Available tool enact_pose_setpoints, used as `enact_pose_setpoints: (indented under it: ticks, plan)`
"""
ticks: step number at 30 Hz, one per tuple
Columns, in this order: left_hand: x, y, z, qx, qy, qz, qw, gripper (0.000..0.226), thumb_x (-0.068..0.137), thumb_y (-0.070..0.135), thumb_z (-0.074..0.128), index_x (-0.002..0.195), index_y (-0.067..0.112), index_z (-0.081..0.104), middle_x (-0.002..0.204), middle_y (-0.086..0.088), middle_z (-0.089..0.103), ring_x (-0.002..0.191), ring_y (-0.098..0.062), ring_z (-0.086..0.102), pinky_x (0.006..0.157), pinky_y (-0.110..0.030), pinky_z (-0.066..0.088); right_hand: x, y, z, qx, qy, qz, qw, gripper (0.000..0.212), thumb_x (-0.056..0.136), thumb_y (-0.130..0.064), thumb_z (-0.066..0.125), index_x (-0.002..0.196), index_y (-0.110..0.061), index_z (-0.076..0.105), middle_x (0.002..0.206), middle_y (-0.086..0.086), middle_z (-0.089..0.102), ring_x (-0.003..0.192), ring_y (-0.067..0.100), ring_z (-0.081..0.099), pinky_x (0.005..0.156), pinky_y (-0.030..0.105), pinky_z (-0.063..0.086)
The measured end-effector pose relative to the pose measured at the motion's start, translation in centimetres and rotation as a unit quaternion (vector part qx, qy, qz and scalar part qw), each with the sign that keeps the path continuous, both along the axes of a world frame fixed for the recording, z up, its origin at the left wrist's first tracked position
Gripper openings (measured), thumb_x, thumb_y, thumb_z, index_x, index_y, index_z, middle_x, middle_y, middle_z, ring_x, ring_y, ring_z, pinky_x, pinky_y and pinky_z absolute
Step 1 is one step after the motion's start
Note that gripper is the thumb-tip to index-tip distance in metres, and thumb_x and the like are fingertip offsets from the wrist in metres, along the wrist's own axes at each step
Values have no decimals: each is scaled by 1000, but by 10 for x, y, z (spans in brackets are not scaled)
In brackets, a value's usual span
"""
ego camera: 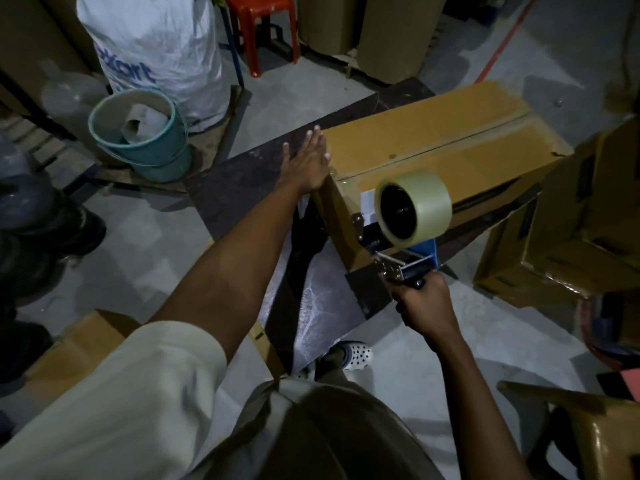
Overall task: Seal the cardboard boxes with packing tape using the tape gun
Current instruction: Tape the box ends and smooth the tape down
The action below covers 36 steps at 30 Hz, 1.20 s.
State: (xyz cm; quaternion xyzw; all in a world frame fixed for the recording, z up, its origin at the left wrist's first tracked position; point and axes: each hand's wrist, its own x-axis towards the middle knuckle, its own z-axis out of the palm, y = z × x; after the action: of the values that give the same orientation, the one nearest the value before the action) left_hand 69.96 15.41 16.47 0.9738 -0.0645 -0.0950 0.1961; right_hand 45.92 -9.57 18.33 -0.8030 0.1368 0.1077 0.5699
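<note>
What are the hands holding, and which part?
The right hand grips the tape gun by its handle. The left hand holds nothing; it presses flat against the cardboard box.

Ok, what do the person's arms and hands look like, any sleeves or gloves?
The left hand and right hand are bare: no gloves, rings or watch show. A cream sleeve covers the left arm to near the elbow; the right forearm is bare.

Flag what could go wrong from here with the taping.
The left hand only presses flat against the cardboard box, so a pull from the tape gun gripped by the right hand might slide the box along the table. The gun sits at the box's end face; tape could wander off the seam.
</note>
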Motion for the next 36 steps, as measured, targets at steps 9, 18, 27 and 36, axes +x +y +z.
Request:
enact_pose_setpoints:
  ticks: [9, 18, 27, 36]
  plan:
    - [-3, -4, 2, 22, 4, -1, 1000, 60, 111, 35, 18, 163, 12, 0, 170, -1, -12, 157, -16, -10, 122, -59, -10, -36, -15, -3, -53, 30, -20, 998, 10, 86, -30, 74, 80, -24, 69, 66, 2, 68, 56, 12, 57, 56, 36, 45]
    - [-3, -3, -3, 16, -2, 4, 1000, 60, 111, 35, 18, 163, 11, -1, 170, -1, -12, 157, -17, -10, 121, -58, -10, -57, -13, 0, -46, 67, -35, 996, 17, 87, -26, 76, 77, -21, 64, 57, -2, 62, 46, 6, 51, 53, 32, 40]
    - [-2, -8, -2, 23, -4, 17, 1000, 59, 111, 33, 18, 163, 10, -1, 170, -2, -12, 157, -17, -10, 121, -57, -9, -78, -10, 7, -79, 82, -53, 992, 18, 82, -36, 76, 71, -25, 66, 62, 1, 66, 56, 18, 55, 58, 36, 44]
    - [-4, -8, -8, 19, 1, 12, 1000, 61, 111, 35, 17, 162, 9, -3, 170, -5, -13, 157, -19, -10, 123, -56, -9, -112, -30, -30, -163, 246, -12, 955, 26, 83, -31, 72, 83, -6, 66, 58, 6, 62, 43, 16, 52, 45, 27, 42]
